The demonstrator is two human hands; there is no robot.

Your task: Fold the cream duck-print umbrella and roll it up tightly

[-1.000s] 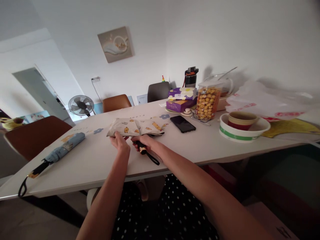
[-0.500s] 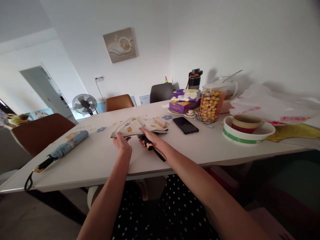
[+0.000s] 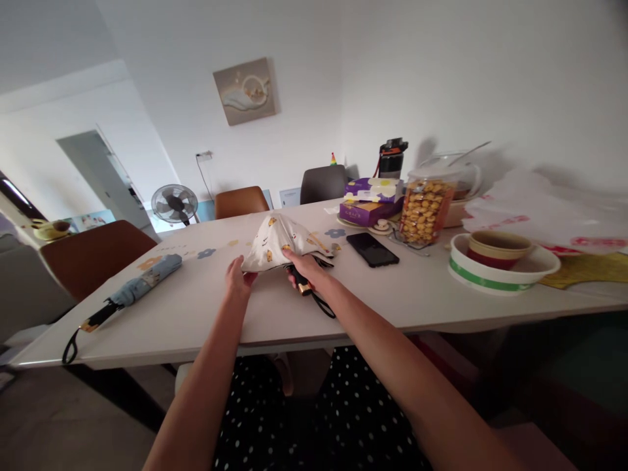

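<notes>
A cream umbrella (image 3: pixel 275 242) with small yellow and brown figures is held low over the white table (image 3: pixel 206 314), its canopy partly spread and loose. My left hand (image 3: pixel 239 275) pinches the canopy's left edge. Around the near end of the umbrella, by its black and gold handle, my right hand (image 3: pixel 303 267) is closed, thumb on the cloth. A black strap hangs from the handle. To the left lies a blue folded umbrella (image 3: pixel 142 284) with a black and gold handle; neither hand touches it.
Right of the umbrella lies a black phone (image 3: pixel 373 250). Beyond it stand purple tissue boxes (image 3: pixel 367 212), a jar of round snacks (image 3: pixel 426 209), and a dark bottle (image 3: pixel 392 158). A white bowl (image 3: pixel 490 282) holds a paper cup near a plastic bag (image 3: pixel 540 209). Chairs line the far side.
The cream canopy has been raised and puffed out from a flatter fold. My left hand has lifted its edge slightly. The whole view has shifted a little left, so things sit further right.
</notes>
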